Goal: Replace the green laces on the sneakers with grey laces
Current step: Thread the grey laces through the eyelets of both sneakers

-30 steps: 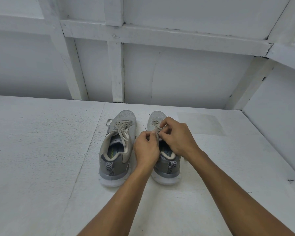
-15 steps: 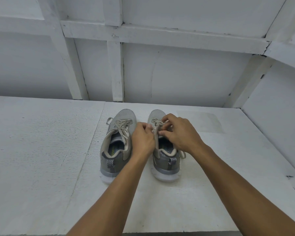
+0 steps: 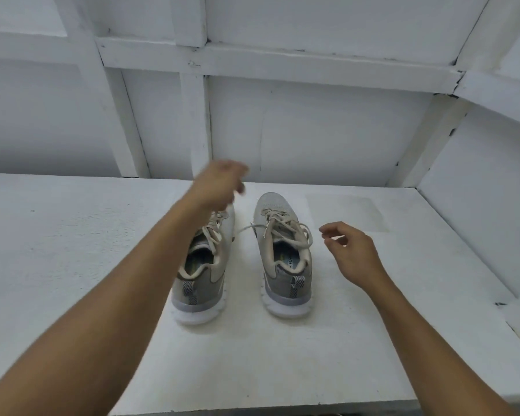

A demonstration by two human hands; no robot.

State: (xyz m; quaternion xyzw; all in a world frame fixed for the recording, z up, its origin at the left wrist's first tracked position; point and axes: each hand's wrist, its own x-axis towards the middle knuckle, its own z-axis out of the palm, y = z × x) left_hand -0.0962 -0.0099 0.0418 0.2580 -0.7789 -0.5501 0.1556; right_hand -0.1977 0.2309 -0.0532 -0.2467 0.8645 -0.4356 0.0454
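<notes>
Partly over left sneaker (image 3: 199, 291), left hand (image 3: 218, 184); white wall (image 3: 312, 130) beyond.

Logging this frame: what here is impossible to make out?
Head view only.
- Left hand: motion-blurred; grip on the loose lace unclear.
- Left sneaker: toe hidden by the left forearm.
- Right hand: whether it pinches a lace end, too thin to tell.
- Right sneaker insole print: cut off by the collar.

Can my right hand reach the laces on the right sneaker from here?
Probably yes: the right hand hovers just beside the right sneaker, with nothing between it and the laces; the left hand is raised over the other sneaker.
</notes>
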